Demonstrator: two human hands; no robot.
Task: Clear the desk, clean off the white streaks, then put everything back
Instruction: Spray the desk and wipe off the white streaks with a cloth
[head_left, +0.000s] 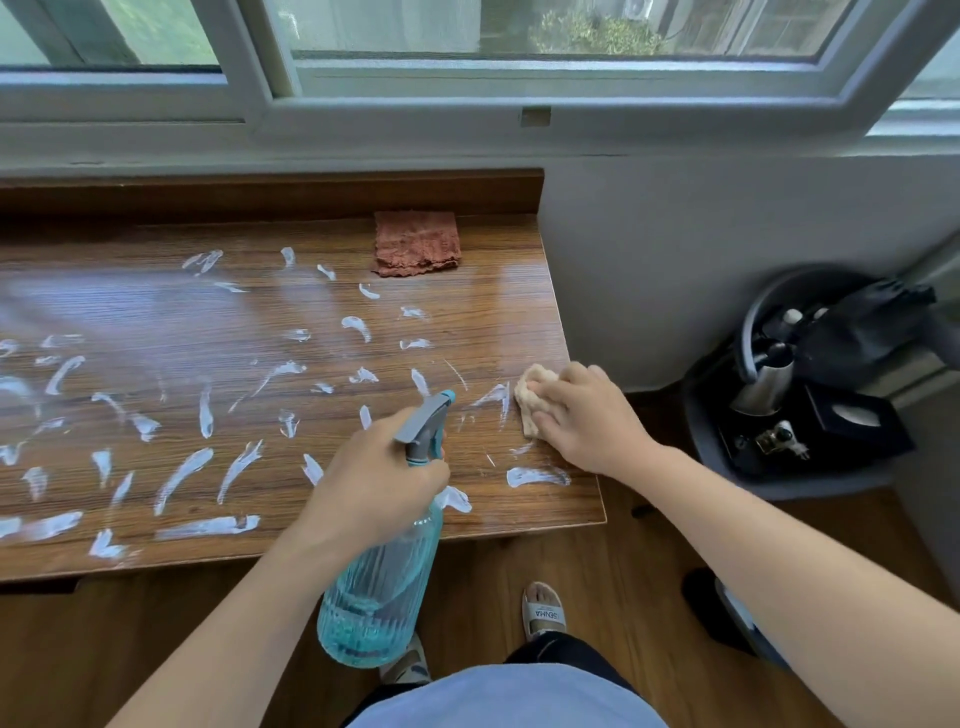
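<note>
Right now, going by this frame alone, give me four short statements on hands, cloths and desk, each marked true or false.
1. The left hand grips the spray bottle. True.
2. The right hand holds the reddish-brown cloth. False: it presses a pale cloth; the reddish-brown one lies at the desk's back.
3. The desk is wiped clean. False: white streaks cover it.
4. The pale cloth is near the desk's right edge. True.

Only one text can be read: "SENMA", printed upside down on the strap of the white sandal (543, 612), just right of the spray bottle (382, 587).
</note>
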